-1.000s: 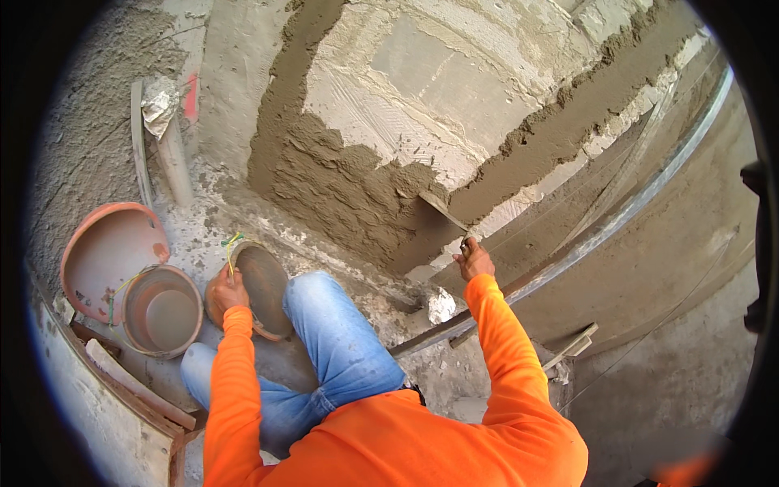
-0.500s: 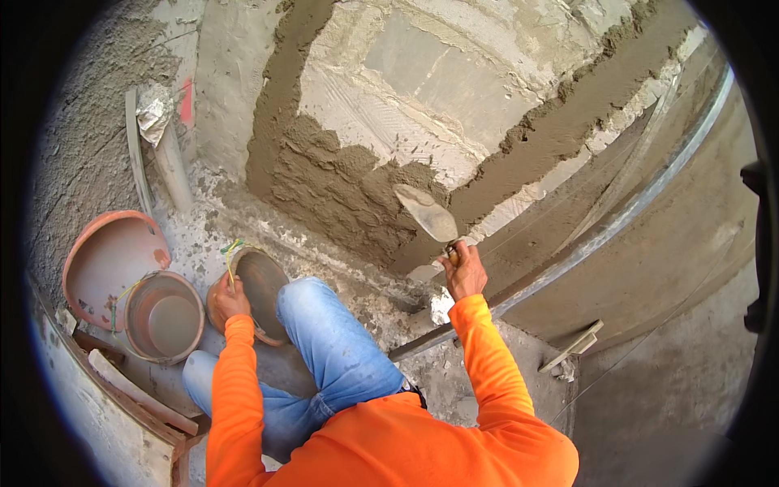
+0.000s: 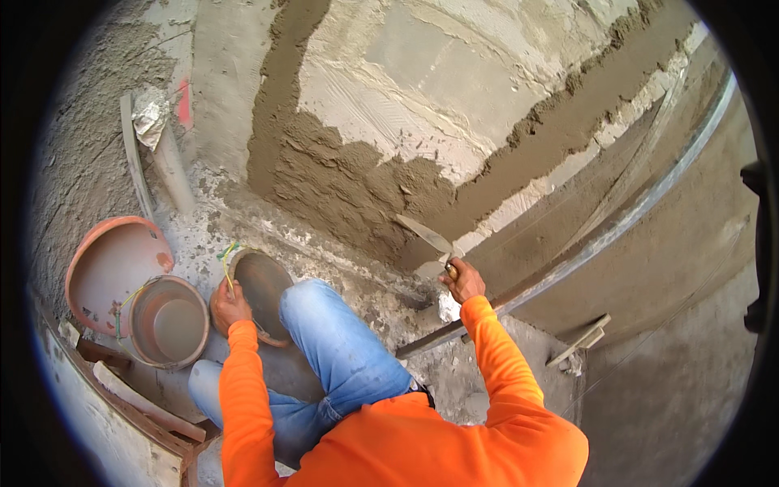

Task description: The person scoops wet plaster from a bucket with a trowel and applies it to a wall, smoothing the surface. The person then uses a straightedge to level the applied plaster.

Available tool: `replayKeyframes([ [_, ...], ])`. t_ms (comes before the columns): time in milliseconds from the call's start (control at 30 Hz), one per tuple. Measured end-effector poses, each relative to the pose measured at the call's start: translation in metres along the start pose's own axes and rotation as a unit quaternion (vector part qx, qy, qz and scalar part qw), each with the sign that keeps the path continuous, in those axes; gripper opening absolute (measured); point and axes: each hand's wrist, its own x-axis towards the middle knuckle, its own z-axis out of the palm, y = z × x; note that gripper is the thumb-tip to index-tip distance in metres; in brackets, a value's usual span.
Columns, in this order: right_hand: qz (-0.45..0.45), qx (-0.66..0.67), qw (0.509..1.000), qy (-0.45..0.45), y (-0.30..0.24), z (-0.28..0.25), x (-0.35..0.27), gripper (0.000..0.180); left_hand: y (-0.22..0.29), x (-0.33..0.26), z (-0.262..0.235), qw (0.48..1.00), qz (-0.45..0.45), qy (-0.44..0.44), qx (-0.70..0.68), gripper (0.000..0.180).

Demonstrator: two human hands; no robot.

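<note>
My right hand (image 3: 465, 282) is closed around the wooden handle of a pointed trowel (image 3: 425, 234). Its blade shows as a narrow sliver, tip toward the wet mortar (image 3: 349, 191) low on the wall. I cannot tell whether the blade touches the mortar. On the left, my left hand (image 3: 230, 307) grips a bucket (image 3: 268, 294) at its rim, beside a thin yellow-green handle cord. That bucket leans against my knee, its mouth tilted up toward me. Rough mortar covers the wall's lower part, and bare block (image 3: 442, 61) shows above it.
Left of my hand stand a second bucket (image 3: 203, 325) and a larger orange-rimmed basin (image 3: 71, 284). A foil-capped pipe (image 3: 172, 174) rises behind them. A long metal straightedge (image 3: 641, 207) slants along the right wall. Near it lies a wooden float (image 3: 578, 341).
My right hand and the trowel have dropped slightly, and the blade has turned from broad face to nearly edge-on. My left hand stays on the bucket. The whole view has shifted a little.
</note>
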Motion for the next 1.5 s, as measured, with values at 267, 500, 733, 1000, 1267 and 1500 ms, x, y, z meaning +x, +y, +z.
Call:
replayKeyframes([
  [267, 0.082, -0.106, 0.975, -0.177, 0.002, 0.034, 0.058, 0.056, 0.003, -0.001, 0.005, 0.998, 0.015, -0.035, 0.049, 0.035],
  [500, 0.086, 0.048, 0.991, -0.092, 0.008, -0.004, 0.064, 0.057, -0.014, 0.004, 0.006, 1.000, 0.014, -0.015, 0.000, 0.031],
  [733, 0.070, 0.038, 0.987, 0.140, -0.028, -0.056, 0.027, 0.043, -0.018, 0.009, 0.001, 1.000, 0.004, -0.013, -0.004, 0.033],
  [1000, -0.105, 0.185, 0.967, 0.137, -0.079, -0.107, 0.016, 0.042, -0.013, 0.011, -0.001, 1.000, 0.001, 0.017, 0.012, 0.032],
  [1267, -0.033, 0.322, 0.943, -0.074, -0.115, -0.073, 0.067, 0.043, -0.023, 0.016, 0.000, 1.000, -0.009, 0.027, 0.006, 0.032],
  [1500, -0.136, 0.285, 0.947, -0.055, -0.180, -0.066, 0.034, 0.047, -0.064, 0.031, 0.012, 0.999, -0.022, 0.039, -0.019, 0.036],
])
